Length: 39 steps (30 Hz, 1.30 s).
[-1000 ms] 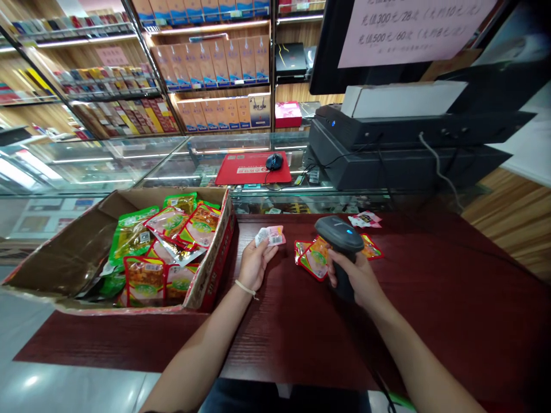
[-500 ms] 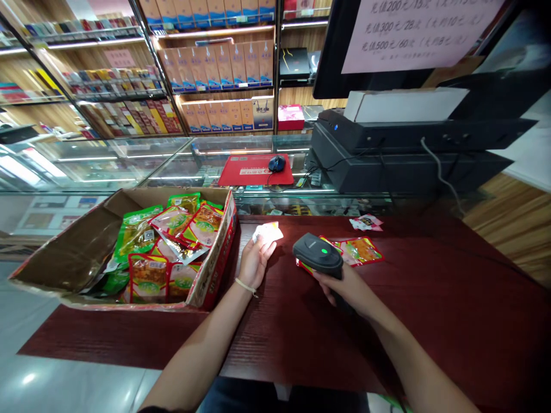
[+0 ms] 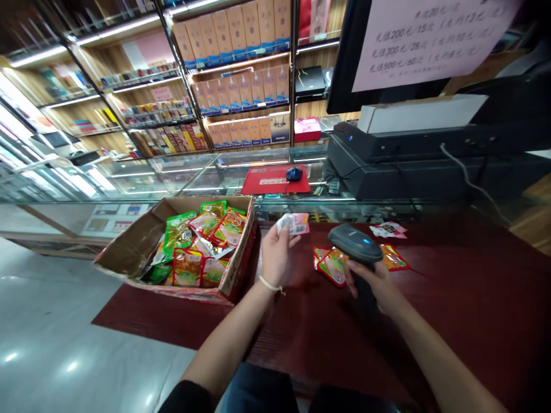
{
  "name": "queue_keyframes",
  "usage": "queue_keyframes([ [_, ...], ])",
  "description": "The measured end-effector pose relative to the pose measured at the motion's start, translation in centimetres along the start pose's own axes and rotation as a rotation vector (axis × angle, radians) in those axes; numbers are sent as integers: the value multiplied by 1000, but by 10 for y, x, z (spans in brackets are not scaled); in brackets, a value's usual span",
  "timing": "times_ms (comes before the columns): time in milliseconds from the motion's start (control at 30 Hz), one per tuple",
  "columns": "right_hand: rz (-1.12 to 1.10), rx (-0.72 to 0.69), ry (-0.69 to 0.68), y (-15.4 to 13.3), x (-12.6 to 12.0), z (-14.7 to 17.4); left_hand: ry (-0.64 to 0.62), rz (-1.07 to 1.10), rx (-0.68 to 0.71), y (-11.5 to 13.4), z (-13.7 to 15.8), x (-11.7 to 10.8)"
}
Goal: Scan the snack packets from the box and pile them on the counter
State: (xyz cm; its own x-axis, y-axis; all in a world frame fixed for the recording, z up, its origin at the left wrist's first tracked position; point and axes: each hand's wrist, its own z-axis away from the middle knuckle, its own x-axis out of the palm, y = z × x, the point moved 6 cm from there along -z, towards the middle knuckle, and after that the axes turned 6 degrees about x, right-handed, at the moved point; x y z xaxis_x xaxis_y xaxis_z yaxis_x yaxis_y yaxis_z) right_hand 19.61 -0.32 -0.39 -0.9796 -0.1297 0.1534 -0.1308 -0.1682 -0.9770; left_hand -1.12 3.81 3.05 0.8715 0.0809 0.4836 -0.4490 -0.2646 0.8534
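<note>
Between the thumb and fingers of my left hand [image 3: 276, 252] is a small pink-and-white packet [image 3: 294, 223], its barcode side facing up. My right hand [image 3: 381, 281] grips a black barcode scanner [image 3: 353, 243] by the handle; a blue light glows on its top. The scanner's head points toward the packet, with a gap between them. Below and behind the scanner, red-edged snack packets [image 3: 330, 265] lie on the dark red tabletop [image 3: 310, 327], partly hidden by it. Another small pink-and-white packet [image 3: 388, 230] rests farther back on the table.
An open cardboard box [image 3: 129, 258] holding several green and red snack packets stands at the left. Behind the table is a glass counter [image 3: 202, 178] with a red mouse pad [image 3: 253, 179] and a mouse [image 3: 294, 174]. Black machines [image 3: 404, 166] and a monitor [image 3: 344, 74] stand at the right.
The view has turned left. The packet in my left hand now shows its barcode without the bright glare. The scanner's light went from green to blue. Both hands keep their hold.
</note>
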Motion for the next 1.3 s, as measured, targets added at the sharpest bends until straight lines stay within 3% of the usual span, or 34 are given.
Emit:
queue_keyframes([
  [133,4,-9,-18,-3,3,1,-63,-316,288,84,0,3],
  [233,15,8,-49,-2,5,0,-3,-667,501,145,-10,-21],
  [300,34,13,-68,0,6,0,64,-877,558,173,-26,-46],
  [433,65,-18,-66,1,6,-1,132,-1284,497,193,-60,-97],
  [567,70,-40,-51,-1,4,-3,126,-1341,474,189,-64,-116],
  [667,67,-64,-34,-5,0,-4,29,-1335,509,178,-50,-95],
  [900,41,-55,46,-16,-27,-7,-288,-1267,494,123,-15,-8],
  [1000,8,-24,89,-20,-42,-6,-406,-1103,420,72,-11,21],
  [1100,-16,-32,123,-25,-55,-6,-483,-967,271,2,-11,39],
  [1200,-39,-42,154,-28,-66,-6,-551,-993,137,-67,-8,50],
  [1300,-52,-39,186,-28,-75,-7,-604,-1112,150,-111,2,57],
])
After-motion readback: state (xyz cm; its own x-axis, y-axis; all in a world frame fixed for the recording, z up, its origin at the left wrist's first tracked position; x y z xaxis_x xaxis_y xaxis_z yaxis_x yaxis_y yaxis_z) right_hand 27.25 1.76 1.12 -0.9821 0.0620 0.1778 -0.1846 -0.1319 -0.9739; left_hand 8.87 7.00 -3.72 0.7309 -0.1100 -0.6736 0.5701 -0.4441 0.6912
